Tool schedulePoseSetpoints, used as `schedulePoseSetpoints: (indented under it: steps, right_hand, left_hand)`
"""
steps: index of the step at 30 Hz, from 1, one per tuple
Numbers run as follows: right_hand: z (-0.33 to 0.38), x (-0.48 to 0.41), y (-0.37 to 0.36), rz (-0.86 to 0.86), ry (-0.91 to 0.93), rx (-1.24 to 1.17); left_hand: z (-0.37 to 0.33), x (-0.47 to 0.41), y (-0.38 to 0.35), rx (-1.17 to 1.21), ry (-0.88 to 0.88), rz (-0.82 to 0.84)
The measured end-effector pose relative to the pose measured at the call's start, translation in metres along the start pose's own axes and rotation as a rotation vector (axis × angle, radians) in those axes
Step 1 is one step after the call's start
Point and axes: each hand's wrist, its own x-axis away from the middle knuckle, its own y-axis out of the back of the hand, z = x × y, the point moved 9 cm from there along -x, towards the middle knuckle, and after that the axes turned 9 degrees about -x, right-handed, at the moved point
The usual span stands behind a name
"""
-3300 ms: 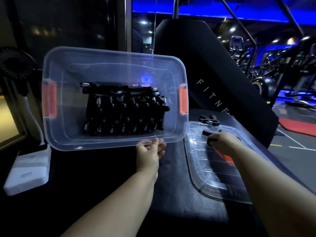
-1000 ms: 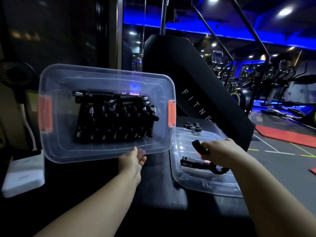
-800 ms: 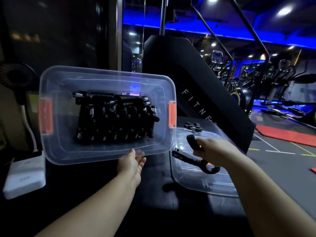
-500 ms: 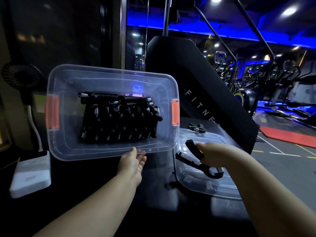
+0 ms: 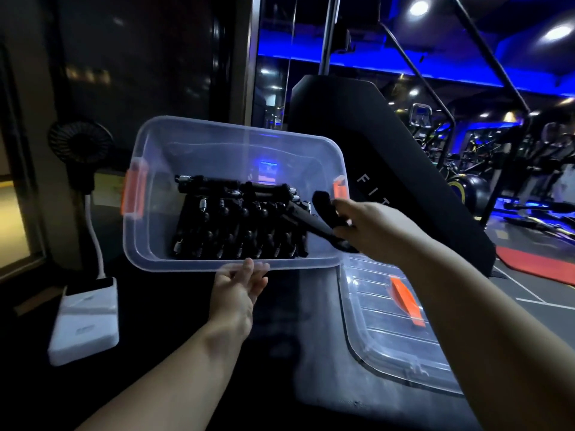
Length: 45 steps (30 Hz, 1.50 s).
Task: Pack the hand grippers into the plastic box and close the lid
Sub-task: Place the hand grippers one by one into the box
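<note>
Dark tabletop fills the lower frame; both forearms enter from the bottom edge. Clear lid lies flat on it at lower right w/ an orange latch, not yet on the box. White block w/ a cord sits lower left.

Left hand, centre frame: fingers fairly straight and loose, tips touching the near rim of the plastic box. It seems to prop the box, which is tipped w/ its opening toward the camera. It grasps nothing.

Right hand, centre right, is clenched round one hand gripper. The handles stick out of the fist toward upper left and the spring end sits lower right by the palm, so the long axis runs lower right to upper left. Handle tips are over the box's right end, just beside the packed row of black grippers on the box floor; can't tell if touching.

Next move prob. turns on this: the free space is btwn the row's right end and the box's right wall, i.e. just ahead of the handle tips, up-left of the fist. Right hand is the nearer one. The gripper likely needs turning to line up w/ the row, whose handles run approx top to bottom in frame.

Beyond: small black fan upper left, slanted black machine panel centre right, gym machines under blue light far right.
</note>
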Motion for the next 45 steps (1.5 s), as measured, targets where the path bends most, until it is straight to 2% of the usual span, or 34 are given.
schedulePoseSetpoints:
  steps: [10, 24, 33, 39, 45]
  right_hand:
    - [0.029, -0.077, -0.028, -0.104, 0.059, 0.023]
    - [0.034, -0.143, -0.047, -0.316, 0.113, 0.146]
    - [0.026, -0.179, -0.06, -0.26, 0.068, 0.147]
    - [0.022, -0.192, -0.068, -0.263, 0.033, 0.237]
    - [0.009, -0.209, -0.087, -0.174, -0.104, 0.112]
  left_hand:
    - [-0.005, -0.003, 0.005, -0.037, 0.002, 0.093]
    - [0.008, -0.001, 0.022, -0.148, 0.028, -0.078]
    - [0.012, -0.001, 0.027, -0.148, 0.036, -0.113]
    - [0.011, -0.003, 0.026, -0.144, 0.024, -0.115]
    - [0.008, -0.004, 0.025, -0.153, 0.001, -0.117]
